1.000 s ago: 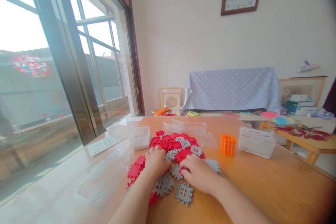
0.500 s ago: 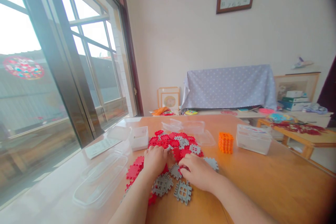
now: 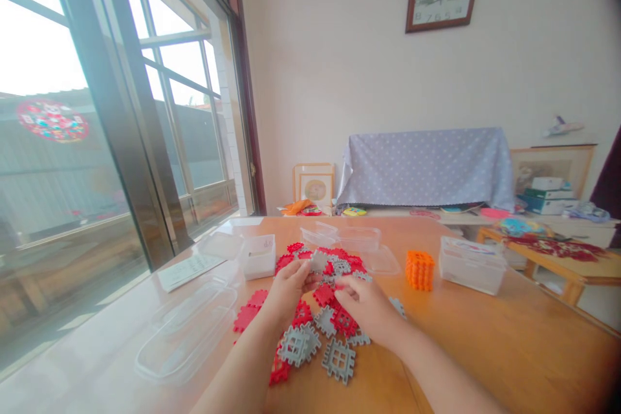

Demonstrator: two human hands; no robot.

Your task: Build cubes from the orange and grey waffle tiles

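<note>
A heap of flat red and grey interlocking tiles (image 3: 310,326) lies on the wooden table (image 3: 475,343). My left hand (image 3: 286,288) is raised a little over the heap, fingers pinched on a grey tile (image 3: 318,261). My right hand (image 3: 363,309) is beside it, fingers curled and pinched near a red tile; what it grips is too small to make out. Both hands meet above the middle of the heap.
An orange cube built of tiles (image 3: 420,270) stands to the right, with a white lidded box (image 3: 471,263) beyond it. Clear plastic containers (image 3: 187,330) and lids (image 3: 361,239), a small white box (image 3: 258,256) and a paper sheet (image 3: 187,270) lie left and behind. A window runs along the left.
Both hands have lifted off the heap. My left hand now holds a grey tile up, and my right hand has drawn in toward it.
</note>
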